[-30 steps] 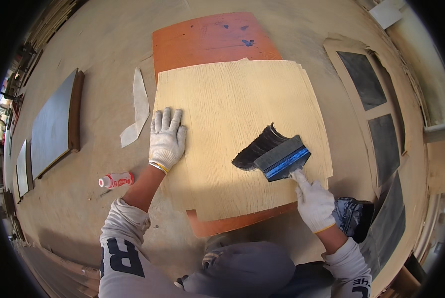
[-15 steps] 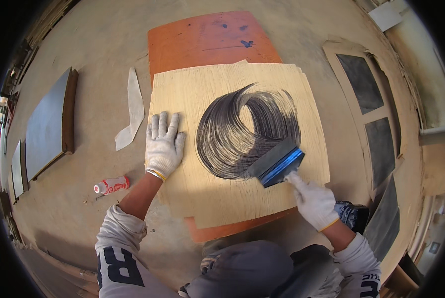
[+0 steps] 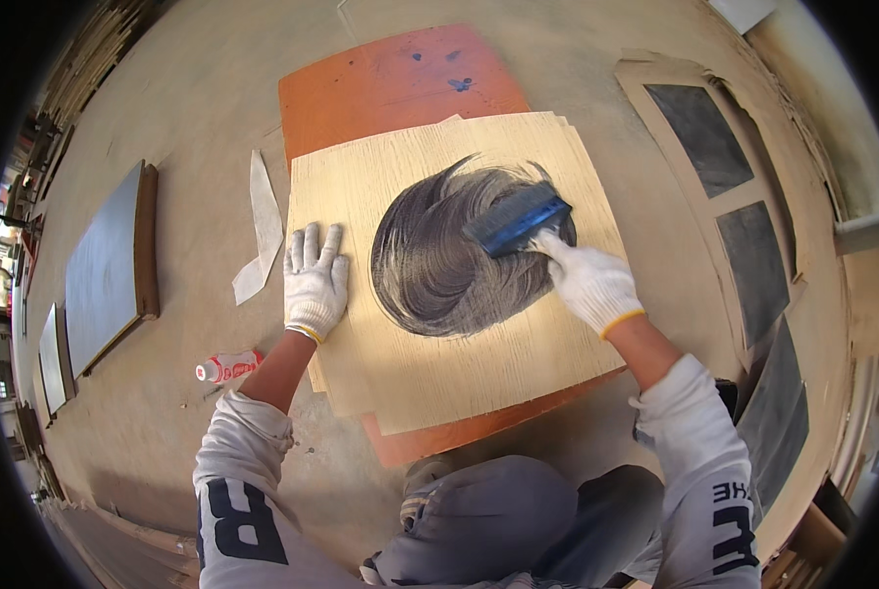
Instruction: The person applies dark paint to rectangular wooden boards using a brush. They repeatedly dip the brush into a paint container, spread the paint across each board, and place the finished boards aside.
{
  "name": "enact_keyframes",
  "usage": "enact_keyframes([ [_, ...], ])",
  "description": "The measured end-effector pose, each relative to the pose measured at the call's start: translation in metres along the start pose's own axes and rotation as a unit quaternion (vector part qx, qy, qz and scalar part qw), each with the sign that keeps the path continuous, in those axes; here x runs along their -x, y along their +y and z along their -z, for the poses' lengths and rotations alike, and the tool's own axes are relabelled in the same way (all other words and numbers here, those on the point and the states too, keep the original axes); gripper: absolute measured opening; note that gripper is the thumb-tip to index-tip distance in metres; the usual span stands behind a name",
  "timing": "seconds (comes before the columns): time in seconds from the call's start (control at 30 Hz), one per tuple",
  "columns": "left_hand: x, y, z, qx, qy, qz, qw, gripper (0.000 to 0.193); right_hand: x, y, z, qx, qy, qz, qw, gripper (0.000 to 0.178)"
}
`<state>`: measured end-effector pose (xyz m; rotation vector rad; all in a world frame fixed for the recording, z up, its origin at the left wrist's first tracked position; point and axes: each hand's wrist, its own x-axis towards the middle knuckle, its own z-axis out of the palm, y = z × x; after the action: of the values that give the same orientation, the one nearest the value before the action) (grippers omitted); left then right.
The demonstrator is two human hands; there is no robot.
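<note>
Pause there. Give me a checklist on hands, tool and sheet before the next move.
1. Left hand flat on the pale sheet: ok, fingers spread near its left edge.
2. Right hand gripping the spreader by its handle: ok.
3. Spreader's edge pressed evenly down: cannot tell from this overhead view.
4. Black smear within the sheet's borders: ok, bare wood shows all round it.
5. Stack squared up: not ok, corners stick out at the lower left.
6. Bottle clear of the sheet: ok, it lies on the floor to the left.
</note>
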<state>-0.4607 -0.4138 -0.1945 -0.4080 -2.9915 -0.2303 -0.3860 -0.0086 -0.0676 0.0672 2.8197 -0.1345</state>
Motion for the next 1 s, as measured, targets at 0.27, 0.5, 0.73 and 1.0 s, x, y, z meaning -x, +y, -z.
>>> enact_keyframes([
  [0.27,0.008,-0.006,0.004,-0.012,-0.017,0.009,1.0,0.057,0.096,-0.024,-0.025,0.012,-0.108,0.117,0.987,0.052],
  [0.5,0.001,-0.002,0.002,-0.015,0.016,-0.01,1.0,0.057,-0.075,0.017,0.014,-0.019,0.015,-0.042,0.999,0.05],
  [0.73,0.011,-0.015,-0.001,0.005,0.022,0.006,1.0,0.054,-0.092,-0.116,-0.006,0.0,-0.079,0.097,0.992,0.043],
  [1.0,-0.004,0.005,-0.007,0.041,0.028,-0.003,0.999,0.054,-0.151,-0.053,0.012,-0.069,0.041,0.019,0.997,0.04],
])
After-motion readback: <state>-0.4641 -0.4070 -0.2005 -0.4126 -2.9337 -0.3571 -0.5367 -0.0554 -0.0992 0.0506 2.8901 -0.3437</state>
